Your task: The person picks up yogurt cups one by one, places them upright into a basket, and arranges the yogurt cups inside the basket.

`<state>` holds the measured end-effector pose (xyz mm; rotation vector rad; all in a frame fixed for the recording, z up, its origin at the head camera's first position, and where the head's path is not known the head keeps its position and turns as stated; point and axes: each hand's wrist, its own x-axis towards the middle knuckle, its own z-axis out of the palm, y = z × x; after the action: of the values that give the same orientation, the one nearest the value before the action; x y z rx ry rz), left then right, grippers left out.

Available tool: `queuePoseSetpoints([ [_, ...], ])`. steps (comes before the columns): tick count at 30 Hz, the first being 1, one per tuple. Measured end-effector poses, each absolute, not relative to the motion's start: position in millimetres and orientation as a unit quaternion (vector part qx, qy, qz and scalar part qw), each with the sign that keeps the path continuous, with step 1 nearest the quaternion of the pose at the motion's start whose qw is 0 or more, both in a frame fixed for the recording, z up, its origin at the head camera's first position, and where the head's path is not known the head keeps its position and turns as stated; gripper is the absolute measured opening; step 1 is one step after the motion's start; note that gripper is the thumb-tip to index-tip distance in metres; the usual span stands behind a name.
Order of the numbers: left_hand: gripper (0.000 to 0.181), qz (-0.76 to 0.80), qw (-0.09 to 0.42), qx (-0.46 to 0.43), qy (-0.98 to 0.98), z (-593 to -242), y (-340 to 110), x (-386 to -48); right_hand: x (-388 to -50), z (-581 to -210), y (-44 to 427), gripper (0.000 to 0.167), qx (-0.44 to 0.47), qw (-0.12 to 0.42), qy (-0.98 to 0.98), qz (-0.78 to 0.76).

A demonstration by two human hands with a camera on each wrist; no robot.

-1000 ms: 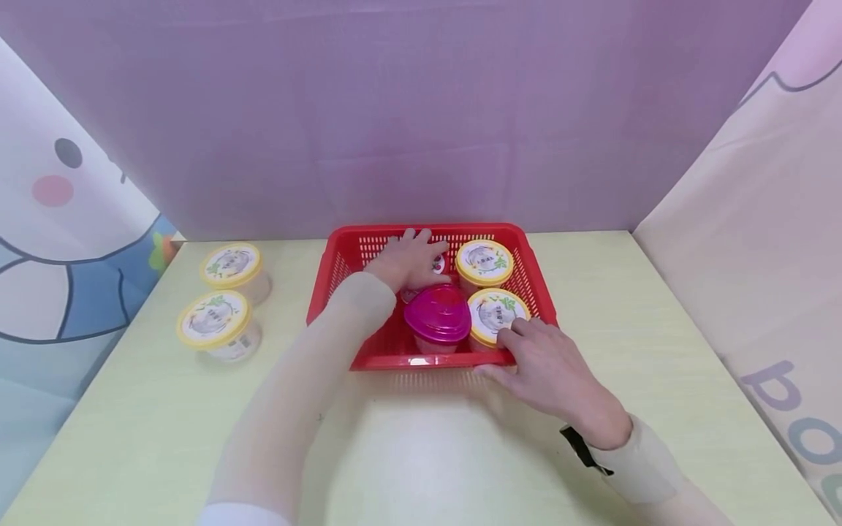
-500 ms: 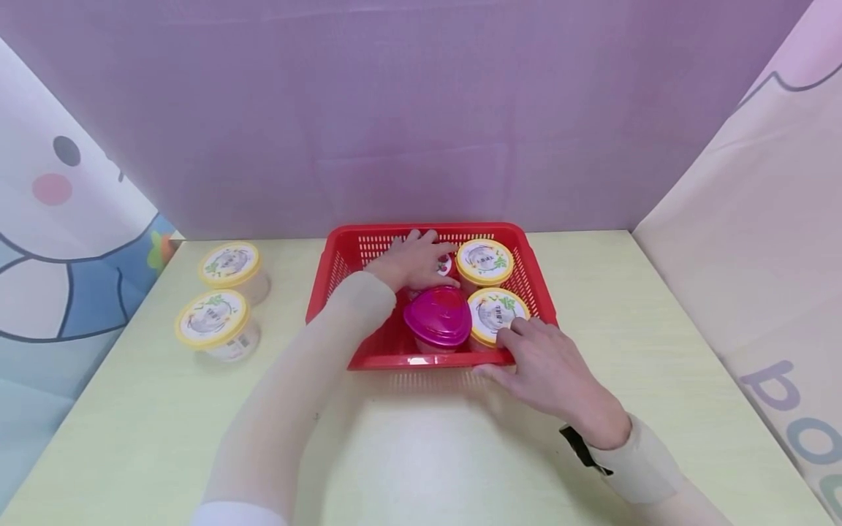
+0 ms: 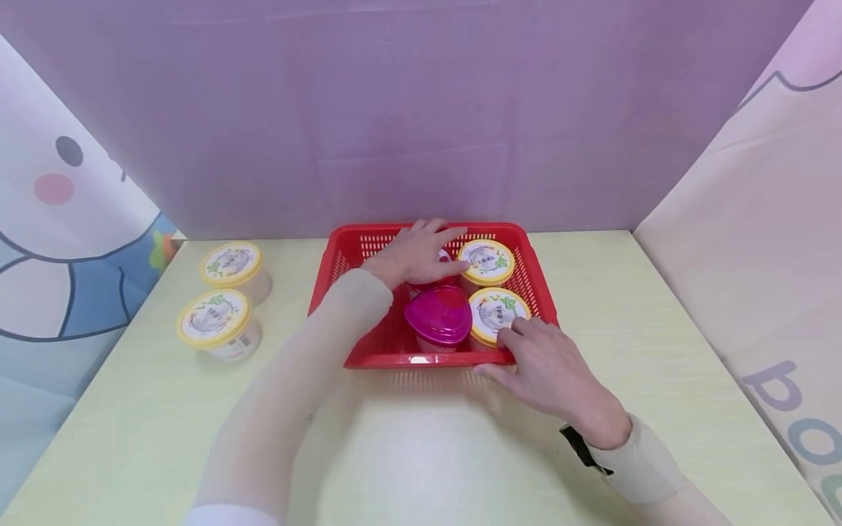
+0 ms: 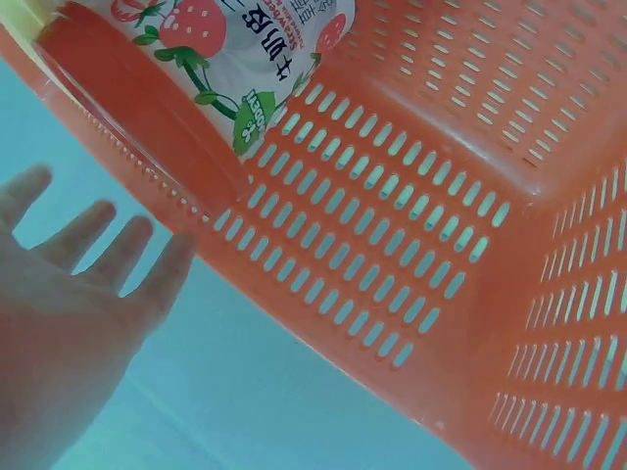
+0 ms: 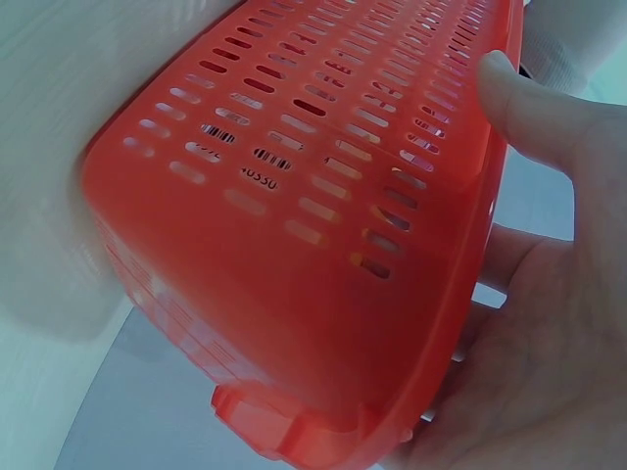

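Note:
In the head view a red plastic basket [image 3: 388, 361] stands on the table with several lidded tubs inside. My left hand [image 3: 421, 254] is above its back middle, fingers spread, largely covering a strawberry-printed cup [image 4: 250, 54]. In the left wrist view that cup has a red lid, and the fingers are apart from it. In front of it sits a tub with a magenta heart-shaped lid [image 3: 438, 314]. Two yellow-lidded tubs [image 3: 485, 261] stand along the right side. My right hand [image 3: 555, 371] grips the basket's front right rim, thumb outside, fingertips over the nearer yellow-lidded tub [image 3: 496, 313].
Two more yellow-lidded tubs [image 3: 213, 320] stand on the table [image 3: 421, 453] left of the basket. A purple cloth backdrop [image 3: 421, 117] rises right behind the basket. Printed cloth walls [image 3: 756, 256] border the table on both sides.
My left hand has lifted slightly off the strawberry-printed cup and shifted right and back, fingers spreading. The right hand has stayed at the basket rim; the tubs have hardly moved.

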<state>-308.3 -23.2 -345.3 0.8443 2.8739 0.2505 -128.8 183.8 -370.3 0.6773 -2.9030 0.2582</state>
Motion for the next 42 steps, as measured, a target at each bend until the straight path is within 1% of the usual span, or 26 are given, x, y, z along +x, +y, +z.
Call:
queuePoseSetpoints([
  [6, 0.089, 0.056, 0.046, 0.282, 0.957, -338.2, -27.8, -304.2, -128.8, -370.3, 183.8, 0.045, 0.226, 0.078, -0.967, 0.088],
  [16, 0.092, 0.039, 0.051, 0.249, 0.966, -327.4, -40.7, -295.9, -131.0, -370.2, 184.2, 0.048, 0.225, 0.071, -0.968, 0.085],
  [24, 0.094, 0.053, 0.046, 0.23, 0.971, -319.1, -57.0, -285.7, -129.9, -369.4, 184.8, 0.045, 0.227, 0.073, -0.967, 0.09],
  [34, 0.091, 0.036, 0.035, 0.221, 0.974, -310.3, -87.2, -279.2, -129.3, -370.2, 185.6, 0.045, 0.222, 0.07, -0.968, 0.097],
  [42, 0.091, 0.05, 0.036, 0.199, 0.978, -313.4, -119.4, -277.4, -129.9, -370.3, 185.8, 0.045, 0.221, 0.066, -0.968, 0.098],
])
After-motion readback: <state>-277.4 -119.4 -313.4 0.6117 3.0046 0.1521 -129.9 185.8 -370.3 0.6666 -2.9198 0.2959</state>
